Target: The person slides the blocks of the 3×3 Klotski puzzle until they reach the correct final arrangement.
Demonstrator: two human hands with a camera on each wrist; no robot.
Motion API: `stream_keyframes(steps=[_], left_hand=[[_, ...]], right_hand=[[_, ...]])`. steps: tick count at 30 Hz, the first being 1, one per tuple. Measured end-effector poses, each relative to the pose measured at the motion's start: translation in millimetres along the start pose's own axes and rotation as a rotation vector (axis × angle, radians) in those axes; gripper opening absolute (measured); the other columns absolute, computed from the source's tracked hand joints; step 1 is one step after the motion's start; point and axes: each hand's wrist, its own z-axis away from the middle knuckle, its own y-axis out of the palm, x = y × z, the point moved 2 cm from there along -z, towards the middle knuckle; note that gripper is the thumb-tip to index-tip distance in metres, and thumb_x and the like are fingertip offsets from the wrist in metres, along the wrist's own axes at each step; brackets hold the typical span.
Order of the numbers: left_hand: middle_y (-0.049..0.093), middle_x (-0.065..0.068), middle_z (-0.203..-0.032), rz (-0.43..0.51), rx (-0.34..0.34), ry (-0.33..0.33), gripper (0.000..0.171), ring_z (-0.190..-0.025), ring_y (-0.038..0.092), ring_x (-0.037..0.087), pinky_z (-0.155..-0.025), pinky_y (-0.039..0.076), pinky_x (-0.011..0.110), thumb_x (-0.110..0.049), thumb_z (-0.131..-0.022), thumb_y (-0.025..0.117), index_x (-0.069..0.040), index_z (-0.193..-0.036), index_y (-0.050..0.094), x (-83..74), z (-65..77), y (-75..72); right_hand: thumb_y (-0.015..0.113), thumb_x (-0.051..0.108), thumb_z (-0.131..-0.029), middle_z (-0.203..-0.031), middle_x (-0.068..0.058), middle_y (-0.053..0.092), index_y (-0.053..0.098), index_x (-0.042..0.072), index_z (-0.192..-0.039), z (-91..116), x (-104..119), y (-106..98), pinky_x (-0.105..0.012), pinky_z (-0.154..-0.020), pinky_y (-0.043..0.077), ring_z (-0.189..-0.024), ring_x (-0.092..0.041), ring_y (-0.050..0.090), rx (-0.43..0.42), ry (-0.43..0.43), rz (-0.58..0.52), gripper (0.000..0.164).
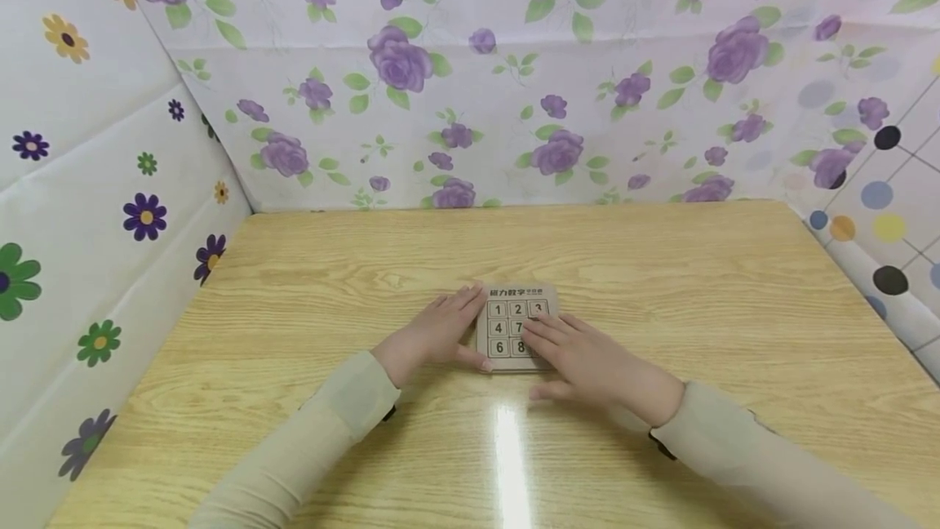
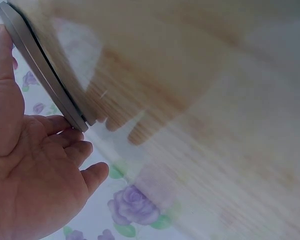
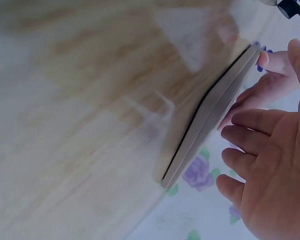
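Observation:
A flat sliding number puzzle [image 1: 507,363] lies on the wooden table, black digits on its square tiles and a printed heading along the far edge. My left hand [image 1: 441,333] holds its left side, thumb at the near corner and fingers at the far corner. Over the right-hand tiles, my right hand [image 1: 595,357] lays its extended fingers, hiding part of the right column; its thumb is off the board, near the table. The left wrist view shows the puzzle's side edge [image 2: 45,75] between thumb and fingers. In the right wrist view, the fingers [image 3: 250,137] are spread above the puzzle.
The light wooden table [image 1: 330,268] surrounds the puzzle and reflects a bright strip of light near the front. A purple-flowered cloth [image 1: 441,104] rises behind it. Patterned cloths hang at the left [image 1: 73,211] and right [image 1: 881,227] sides.

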Motion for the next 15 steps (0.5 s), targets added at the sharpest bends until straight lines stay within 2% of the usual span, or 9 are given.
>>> stream_keyframes(steps=[6,15], left_hand=[[0.008,0.008,-0.16,0.007,0.005,-0.004,0.113,-0.147,0.009,0.025,-0.12,0.013,0.045,-0.063,-0.073,0.069,-0.007,-0.153,0.013,0.9,-1.6,3.3],[0.007,0.01,-0.16,0.005,-0.001,0.0,0.112,-0.148,0.008,0.025,-0.12,0.012,0.045,-0.062,-0.074,0.068,-0.006,-0.153,0.012,-0.1,-0.2,0.3]], right_hand=[[0.053,0.054,-0.09,-0.151,-0.016,0.036,0.039,-0.002,-0.143,-8.2,-3.5,5.5,-0.052,-0.116,0.021,-0.142,-0.036,0.027,0.037,0.021,-0.038,0.079],[0.054,0.054,-0.089,-0.151,-0.014,0.035,0.04,0.0,-0.143,-2.2,-14.9,6.7,-0.054,-0.116,0.021,-0.142,-0.034,0.027,0.046,0.048,-0.032,0.077]])
